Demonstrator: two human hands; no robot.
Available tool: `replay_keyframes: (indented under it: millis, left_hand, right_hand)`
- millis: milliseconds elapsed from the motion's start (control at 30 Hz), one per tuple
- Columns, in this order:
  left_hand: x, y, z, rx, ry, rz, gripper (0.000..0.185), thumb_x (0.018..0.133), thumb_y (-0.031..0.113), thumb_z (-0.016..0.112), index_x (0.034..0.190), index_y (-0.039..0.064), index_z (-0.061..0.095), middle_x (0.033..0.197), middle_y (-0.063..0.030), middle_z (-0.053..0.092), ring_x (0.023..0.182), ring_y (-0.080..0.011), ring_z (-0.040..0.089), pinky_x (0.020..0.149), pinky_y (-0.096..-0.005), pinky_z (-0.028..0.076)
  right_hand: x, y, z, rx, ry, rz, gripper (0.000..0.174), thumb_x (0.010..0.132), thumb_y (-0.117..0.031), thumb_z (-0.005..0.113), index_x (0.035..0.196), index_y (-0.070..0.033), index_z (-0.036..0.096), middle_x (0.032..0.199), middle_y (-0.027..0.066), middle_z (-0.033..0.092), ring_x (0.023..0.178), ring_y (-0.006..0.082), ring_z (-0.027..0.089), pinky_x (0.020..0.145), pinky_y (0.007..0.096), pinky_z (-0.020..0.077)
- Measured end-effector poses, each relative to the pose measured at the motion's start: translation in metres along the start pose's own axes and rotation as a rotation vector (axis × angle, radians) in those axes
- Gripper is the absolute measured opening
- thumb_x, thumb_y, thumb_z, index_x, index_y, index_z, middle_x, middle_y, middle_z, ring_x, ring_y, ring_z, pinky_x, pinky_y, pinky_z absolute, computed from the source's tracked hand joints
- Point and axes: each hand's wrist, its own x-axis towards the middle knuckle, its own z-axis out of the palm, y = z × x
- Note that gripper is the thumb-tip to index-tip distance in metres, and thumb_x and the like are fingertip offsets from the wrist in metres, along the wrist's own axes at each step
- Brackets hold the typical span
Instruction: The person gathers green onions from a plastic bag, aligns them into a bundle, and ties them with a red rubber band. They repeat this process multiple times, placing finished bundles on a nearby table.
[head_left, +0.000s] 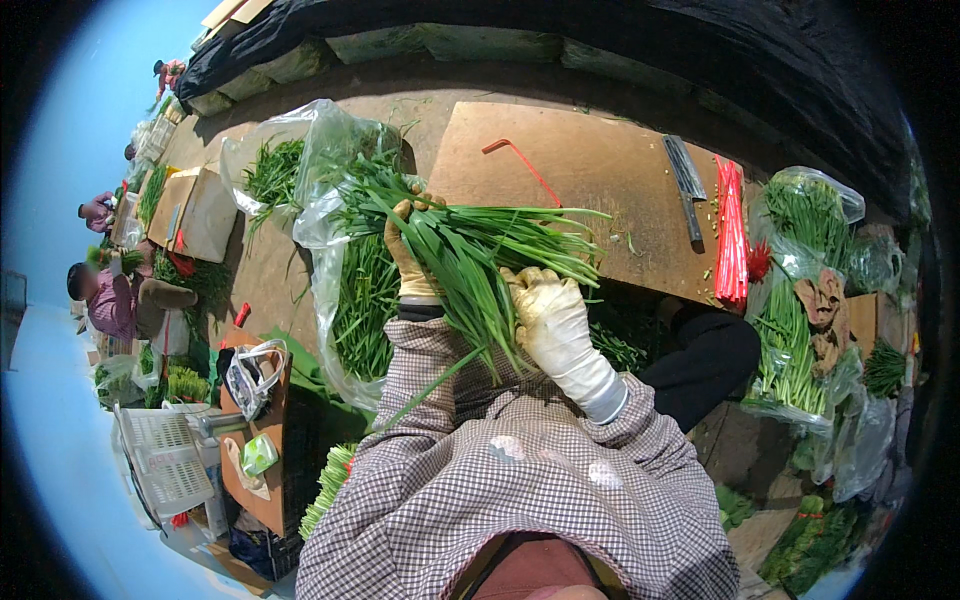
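Observation:
A loose bunch of Chinese chives (480, 232) lies across my left hand (407, 251), its fingers wrapped around the leaves. The pale stalk ends fan out to the right, over the edge of a wooden board. My right hand (546, 311) is curled in a fist on the stalks at the bunch's lower side; its fingertips are partly hidden. Some leaves droop between my two hands, toward my lap. Both hands wear stained gloves. Below my left forearm, a clear plastic bag (328, 300) holds more chives (366, 307).
On the wooden board (600, 180) lie a cleaver (684, 195), a bundle of red ties (730, 232) and one bent red strip (525, 163). Bagged greens (787, 337) stand at right. A white plastic basket (166, 461) is at lower left. Several people work farther left, one person (112, 304) nearest.

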Motion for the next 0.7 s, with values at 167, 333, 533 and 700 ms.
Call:
replay_keyframes:
  millis: [167,333,533,700]
  left_hand:
    - [0.002,0.003,-0.013,-0.106,-0.098,0.012,0.023,0.096,0.019,0.065,0.113,0.003,0.065,0.097,-0.0045,0.066,0.091,-0.0220,0.063,0.085,-0.0388,0.056]
    - [-0.003,-0.012,-0.015,-0.433,-0.052,-0.124,0.027,0.095,0.021,0.067,0.117,0.006,0.064,0.098,-0.0040,0.066,0.094,-0.0217,0.064,0.091,-0.0371,0.054]
    - [-0.003,-0.022,-0.012,-0.248,-0.110,-0.017,0.028,0.095,0.021,0.067,0.116,0.004,0.062,0.097,-0.0054,0.066,0.097,-0.0222,0.064,0.093,-0.0397,0.053]
    - [0.001,-0.017,-0.017,-0.306,-0.133,-0.039,0.029,0.095,0.019,0.065,0.119,0.003,0.059,0.097,-0.0077,0.065,0.097,-0.0237,0.061,0.094,-0.0399,0.052]
  right_hand:
    - [-0.003,-0.018,-0.011,0.090,-0.160,-0.037,0.052,0.087,-0.019,0.059,0.136,0.000,0.061,0.137,0.0220,0.061,0.121,0.0363,0.059,0.105,0.0484,0.0455]
    - [0.003,-0.041,-0.004,0.063,0.043,-0.122,0.037,0.082,-0.011,0.061,0.114,0.008,0.067,0.134,0.0254,0.063,0.118,0.0392,0.063,0.097,0.0499,0.0509]
    - [0.003,-0.041,-0.006,0.072,0.061,-0.110,0.040,0.082,-0.016,0.063,0.118,0.002,0.069,0.131,0.0183,0.066,0.118,0.0355,0.062,0.103,0.0509,0.0453]
    - [0.001,-0.042,-0.010,0.510,0.174,-0.053,0.032,0.087,-0.016,0.070,0.118,-0.008,0.070,0.117,0.0122,0.071,0.109,0.0297,0.066,0.097,0.0478,0.0491]
